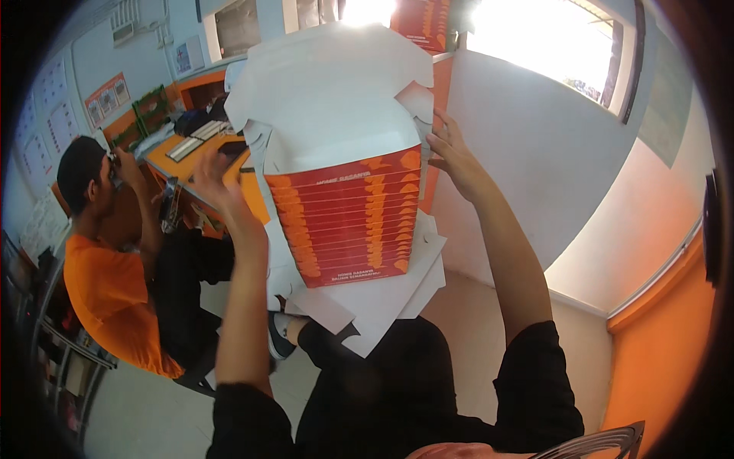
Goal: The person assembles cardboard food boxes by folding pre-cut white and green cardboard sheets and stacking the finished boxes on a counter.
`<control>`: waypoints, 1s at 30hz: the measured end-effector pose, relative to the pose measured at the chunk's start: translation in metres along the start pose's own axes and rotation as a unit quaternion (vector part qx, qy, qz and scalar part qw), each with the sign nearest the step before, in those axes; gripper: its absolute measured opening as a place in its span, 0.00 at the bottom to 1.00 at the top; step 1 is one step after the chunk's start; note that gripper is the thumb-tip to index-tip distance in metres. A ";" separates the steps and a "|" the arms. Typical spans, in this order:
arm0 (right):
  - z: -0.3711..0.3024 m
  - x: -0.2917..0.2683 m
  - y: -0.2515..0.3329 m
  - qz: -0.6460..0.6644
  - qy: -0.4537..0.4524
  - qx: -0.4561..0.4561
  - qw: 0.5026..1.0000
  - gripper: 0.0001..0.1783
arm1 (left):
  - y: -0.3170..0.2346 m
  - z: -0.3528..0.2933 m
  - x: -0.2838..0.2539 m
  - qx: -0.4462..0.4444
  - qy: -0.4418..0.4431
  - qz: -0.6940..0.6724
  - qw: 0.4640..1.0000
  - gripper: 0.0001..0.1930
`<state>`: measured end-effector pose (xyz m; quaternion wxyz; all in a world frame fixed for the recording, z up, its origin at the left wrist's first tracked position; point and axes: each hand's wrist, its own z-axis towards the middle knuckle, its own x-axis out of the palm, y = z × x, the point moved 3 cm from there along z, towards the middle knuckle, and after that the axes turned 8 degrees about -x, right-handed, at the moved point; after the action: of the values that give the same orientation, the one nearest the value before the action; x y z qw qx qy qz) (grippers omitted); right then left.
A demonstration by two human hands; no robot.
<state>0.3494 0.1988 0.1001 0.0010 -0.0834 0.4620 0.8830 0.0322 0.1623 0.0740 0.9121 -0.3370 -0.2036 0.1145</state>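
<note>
In front of me stands a tall stack of nested red cardboard food boxes [344, 222] with orange print. The top box's white inside and its raised white lid [336, 73] face me, with cut side flaps sticking out. My left hand [218, 183] is up beside the stack's left side, apart from it, slightly blurred, with fingers spread. At the right side flap of the top box, my right hand [456, 157] has its fingers stretched out; they seem to touch the flap's edge. White unprinted cardboard flaps [375, 314] jut out under the stack, above my legs.
Another person [115, 283] in an orange shirt sits at the left, one hand raised near the head. Behind is an orange table [172, 157] with papers and dark items. A red box [420, 23] stands by the window. A white wall [527, 153] borders the right.
</note>
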 end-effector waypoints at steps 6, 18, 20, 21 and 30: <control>0.005 0.003 -0.001 0.011 -0.072 -0.069 0.995 0.25 | -0.014 -0.034 0.025 0.068 0.144 0.075 0.984 0.50; -0.080 0.045 0.062 -0.011 -0.143 -0.174 0.974 0.19 | -0.159 -0.030 0.071 0.069 0.327 0.380 0.862 0.18; -0.084 0.055 0.073 -0.068 -0.094 -0.186 0.976 0.18 | -0.166 -0.040 0.085 0.081 0.323 0.463 0.821 0.18; -0.086 0.061 0.076 -0.078 -0.084 -0.209 0.971 0.17 | -0.167 -0.043 0.089 0.095 0.322 0.540 0.772 0.18; -0.096 0.061 0.075 -0.119 -0.084 -0.216 0.965 0.16 | -0.156 -0.035 0.105 0.152 0.355 0.584 0.714 0.15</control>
<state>0.2969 0.0726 0.0988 0.1272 -0.0613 0.2453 0.9591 0.1526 0.0626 0.1843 0.7080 -0.2617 0.3922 0.5257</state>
